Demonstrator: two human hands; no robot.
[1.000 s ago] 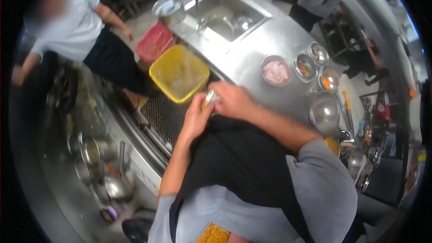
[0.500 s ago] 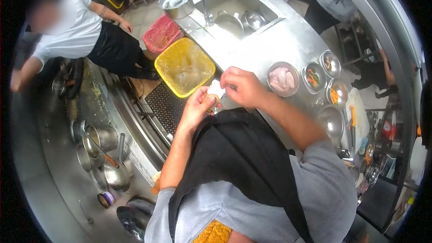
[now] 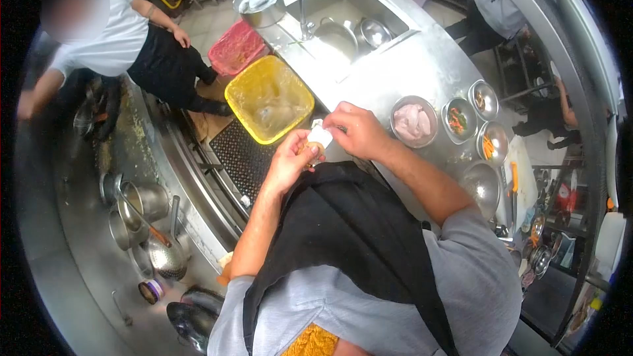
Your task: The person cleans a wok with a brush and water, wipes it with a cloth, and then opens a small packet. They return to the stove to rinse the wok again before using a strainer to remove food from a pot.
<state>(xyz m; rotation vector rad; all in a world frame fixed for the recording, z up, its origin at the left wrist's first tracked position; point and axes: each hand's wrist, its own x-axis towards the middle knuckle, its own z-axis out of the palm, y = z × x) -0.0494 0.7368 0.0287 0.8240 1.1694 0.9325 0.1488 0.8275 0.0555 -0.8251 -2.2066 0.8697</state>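
In front of my apron, my left hand [image 3: 291, 161] is closed around a small item with a white upper part [image 3: 320, 135] and a brownish lower part. I cannot make out what kind of thing it is. My right hand [image 3: 358, 130] is at the upper right of this item, fingers bent in a pinch against its white edge. What lies between those fingertips is hidden. Just beyond my hands stands a yellow bin [image 3: 270, 99] with a clear liner. On the steel counter, a bowl of pale raw meat [image 3: 414, 120] is right of my right hand.
Bowls of chopped vegetables [image 3: 458, 120], carrot strips [image 3: 488, 147] and a strainer bowl [image 3: 480, 189] line the counter's right. An orange-handled knife [image 3: 515, 178] lies on a cutting board. Beyond are a sink [image 3: 389, 3] and red bin [image 3: 237, 47]. A co-worker [image 3: 112, 33] stands left, by the pans.
My right hand has shifted slightly down, and more of the white part shows between my hands. The co-worker at left has moved a little; another person at upper right has shifted too.
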